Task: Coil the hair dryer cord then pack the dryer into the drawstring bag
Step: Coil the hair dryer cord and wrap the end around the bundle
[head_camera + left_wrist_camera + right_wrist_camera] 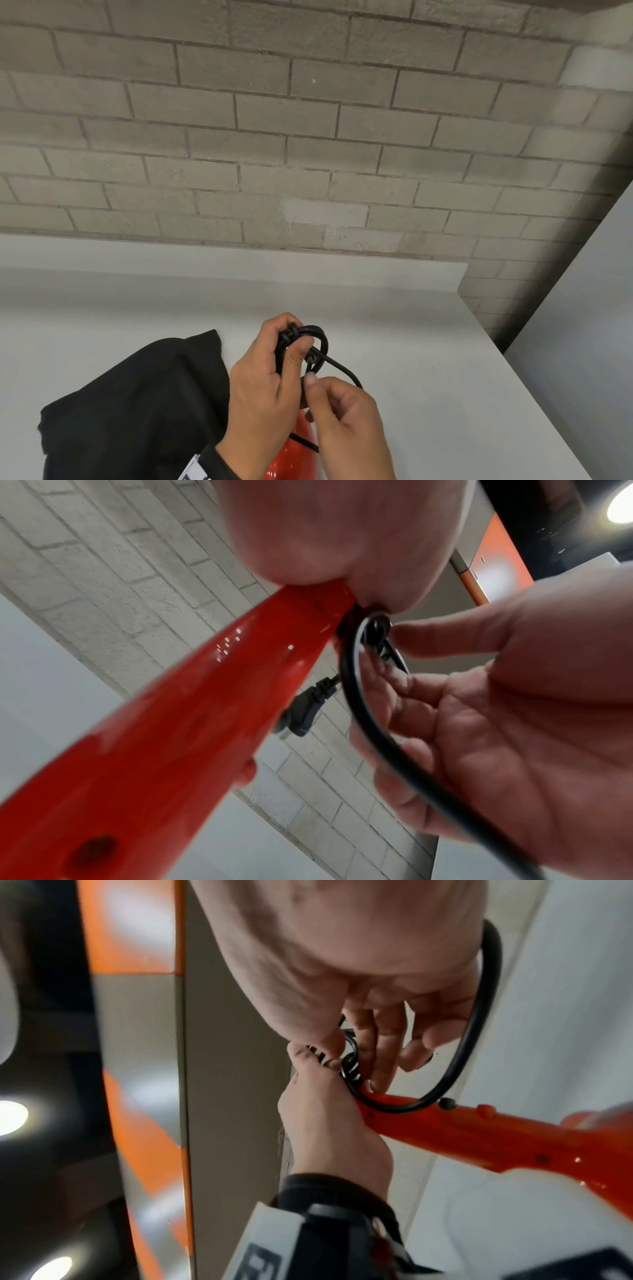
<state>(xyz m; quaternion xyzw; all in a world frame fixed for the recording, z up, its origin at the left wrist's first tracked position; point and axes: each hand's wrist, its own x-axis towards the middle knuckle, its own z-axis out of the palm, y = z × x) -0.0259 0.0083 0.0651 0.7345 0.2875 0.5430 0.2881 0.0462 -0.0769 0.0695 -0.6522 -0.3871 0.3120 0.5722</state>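
The red hair dryer [295,445] hangs low between my hands, its handle [178,718] running up into my left palm. My left hand [291,346] grips the black cord coil [317,337] bunched at the handle's end. My right hand [313,383] pinches a strand of the cord [344,370] just below the coil, and its fingers [380,1053] touch the windings. A loose loop of cord [479,1020] curves around the right hand. The plug [308,707] dangles behind the handle. The black drawstring bag [137,411] lies crumpled on the table to the left.
The white table [428,359] runs back to a grey brick wall [308,137], and its right edge drops off near a pale panel [582,342]. An orange and grey cabinet [137,1069] shows behind me in the wrist views.
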